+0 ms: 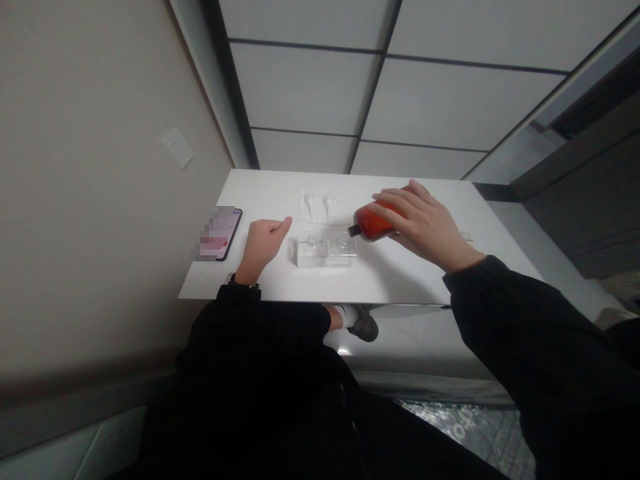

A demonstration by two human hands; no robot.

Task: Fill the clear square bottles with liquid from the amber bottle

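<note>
First, nearest you: your two dark sleeves, and between them, below the near edge of the tabletop (390, 277), one grey shoe (365, 325) on the pale floor.

Item, left hand (261, 245): it rests on the tabletop just inside the near edge, left of centre. Its grip is curled closed on nothing, with the thumb stuck out toward the middle.

Item, clear boxes (327, 250): two small see-through containers set side by side and touching, at the middle of the tabletop. They sit just beside your left thumb but apart from it.

Item, phone (221, 233): it lies flat at the left edge of the tabletop, close to the wall and well clear of your left hand. Its screen is blurred out.

Item, red bottle (373, 223): it is tipped over on its side above the tabletop, right of centre, with its dark cap end pointing left and down, just over the right-hand box. You cannot tell whether the cap touches the box.

Item, right hand (425, 227): its grip is wrapped over the top of the red bottle, fingers spread along the body.

Item, clear tray (317, 203): a faint see-through piece lying flat beyond the boxes, toward the far edge.

Item, wall socket (177, 147): a white plate on the beige wall, left of the far-left corner.
</note>
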